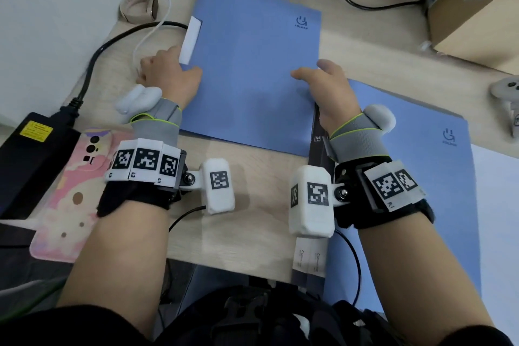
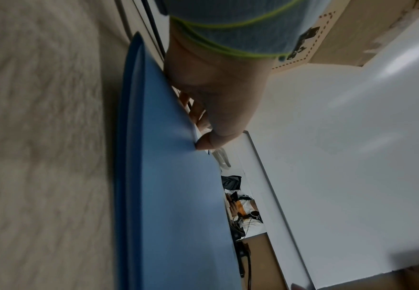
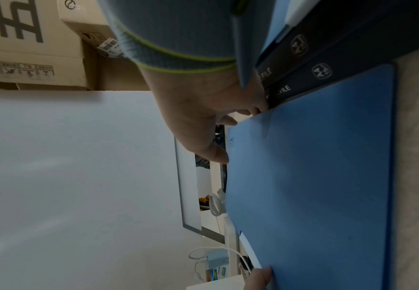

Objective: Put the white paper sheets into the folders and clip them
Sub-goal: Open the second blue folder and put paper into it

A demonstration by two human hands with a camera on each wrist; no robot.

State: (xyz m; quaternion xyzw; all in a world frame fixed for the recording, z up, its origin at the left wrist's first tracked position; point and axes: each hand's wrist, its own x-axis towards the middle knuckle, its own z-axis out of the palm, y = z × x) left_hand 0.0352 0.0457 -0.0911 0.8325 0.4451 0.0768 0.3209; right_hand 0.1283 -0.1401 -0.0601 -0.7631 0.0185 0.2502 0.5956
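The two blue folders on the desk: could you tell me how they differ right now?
The middle folder is held at its side edges by the left hand and right hand; the right folder lies untouched. The middle folder shows white paper sticking out; the right folder shows none. Both are blue, closed, with the same corner logo.

Bare desk (image 1: 252, 222) lies open between the forearms. Left, a power brick (image 1: 31, 154), phone (image 1: 70, 199) and cables (image 1: 112, 42) crowd the edge; cardboard boxes (image 1: 471, 8) wall the far right.

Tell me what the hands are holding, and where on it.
Both hold the middle blue folder: left hand pinches its left edge, right hand its right edge.
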